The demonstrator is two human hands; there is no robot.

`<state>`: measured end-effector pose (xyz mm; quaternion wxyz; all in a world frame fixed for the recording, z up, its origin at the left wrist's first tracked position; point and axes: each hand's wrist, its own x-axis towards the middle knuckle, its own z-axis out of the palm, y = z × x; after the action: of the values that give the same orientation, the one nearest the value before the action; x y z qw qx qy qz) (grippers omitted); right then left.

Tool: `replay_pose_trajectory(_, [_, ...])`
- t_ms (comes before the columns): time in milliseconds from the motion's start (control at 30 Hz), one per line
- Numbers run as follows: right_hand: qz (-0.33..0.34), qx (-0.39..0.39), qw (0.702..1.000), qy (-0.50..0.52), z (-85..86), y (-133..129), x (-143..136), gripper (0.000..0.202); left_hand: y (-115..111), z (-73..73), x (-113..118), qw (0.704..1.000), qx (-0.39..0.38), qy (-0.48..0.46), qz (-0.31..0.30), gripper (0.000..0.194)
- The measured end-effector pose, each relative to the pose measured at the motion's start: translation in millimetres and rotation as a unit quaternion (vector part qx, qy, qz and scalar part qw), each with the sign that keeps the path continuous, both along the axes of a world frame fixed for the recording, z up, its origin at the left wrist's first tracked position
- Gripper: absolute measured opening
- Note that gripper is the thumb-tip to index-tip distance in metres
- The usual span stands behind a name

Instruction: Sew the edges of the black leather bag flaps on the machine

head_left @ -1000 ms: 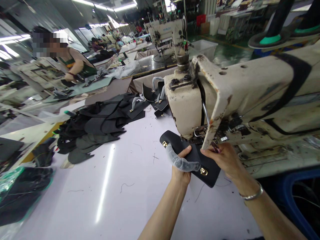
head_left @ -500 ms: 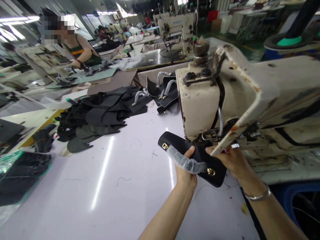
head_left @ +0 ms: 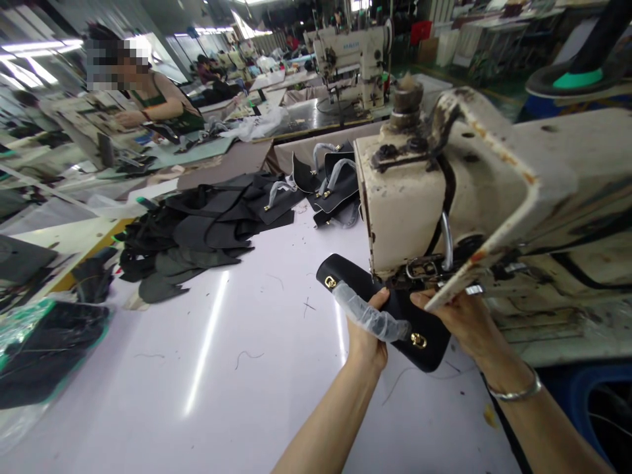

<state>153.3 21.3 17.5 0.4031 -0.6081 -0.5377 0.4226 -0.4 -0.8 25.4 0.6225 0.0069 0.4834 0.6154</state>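
A black leather piece (head_left: 424, 322) with gold rings and a plastic-wrapped handle (head_left: 370, 318) is held tilted under the head of a cream sewing machine (head_left: 399, 210). My left hand (head_left: 368, 336) grips it from below near the handle, thumb on top. My right hand (head_left: 459, 322) holds its upper right edge, beside the machine's bent, rusty metal bar (head_left: 508, 217); some of its fingers are hidden behind the bar. The edge at the needle area is hidden by the machine head.
Dark cut pieces (head_left: 212, 217) lie heaped on the white table (head_left: 257, 408). Behind them are more black pieces with wrapped handles (head_left: 338, 181). A plastic-wrapped black bundle (head_left: 49, 349) is at the left. Across the table, a person (head_left: 162, 105) works at another machine.
The view has shifted slightly, so the machine appears a little farther right. Both hands keep their hold on the black piece. The person across has moved their arm toward their machine.
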Motion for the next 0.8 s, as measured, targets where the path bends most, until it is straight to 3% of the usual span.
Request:
replay_pose_trajectory(233, [0.006, -0.023, 0.999, -0.032, -3.0, 0, 1, 0.028, 5, 0.7, -1, 0.998, 0.055, 0.012, 0.023, 0.024])
replay_pose_trajectory(533, [0.017, -0.035, 0.999, 0.003, -6.6, -4, -6, 0.027, 14, 10.4, -12, 0.995, 0.085, 0.055, -0.013, 0.022])
replay_pose_trajectory(800, [0.018, -0.054, 0.996, 0.063, -12.3, -8, -11, 0.022, 20, 4.4, -21, 0.995, 0.074, 0.037, -0.056, 0.025])
